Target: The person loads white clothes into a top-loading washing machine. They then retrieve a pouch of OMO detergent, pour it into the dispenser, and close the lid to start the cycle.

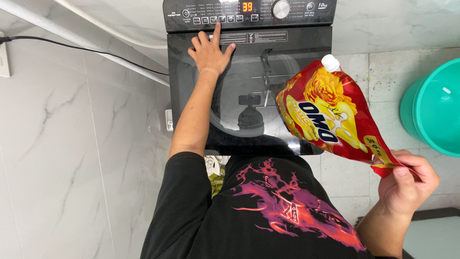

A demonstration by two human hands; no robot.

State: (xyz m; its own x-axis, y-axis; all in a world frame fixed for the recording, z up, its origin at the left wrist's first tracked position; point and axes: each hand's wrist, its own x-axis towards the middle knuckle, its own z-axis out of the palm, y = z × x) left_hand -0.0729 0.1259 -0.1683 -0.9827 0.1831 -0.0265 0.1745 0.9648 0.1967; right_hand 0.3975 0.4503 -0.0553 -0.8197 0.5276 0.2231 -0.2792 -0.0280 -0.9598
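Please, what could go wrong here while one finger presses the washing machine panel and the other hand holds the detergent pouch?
1. The right hand pinches the red pouch only by its bottom corner, so it may slip.
2. The left hand presses among close-set buttons; a neighbouring one might be pressed by mistake.

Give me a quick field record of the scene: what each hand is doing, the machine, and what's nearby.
left hand: index finger on a button of the control panel
right hand: grip pinching the bottom corner of a red and yellow detergent pouch, white cap up
machine: black top-loading washing machine, glass lid shut, display lit
nearby: teal basin at right
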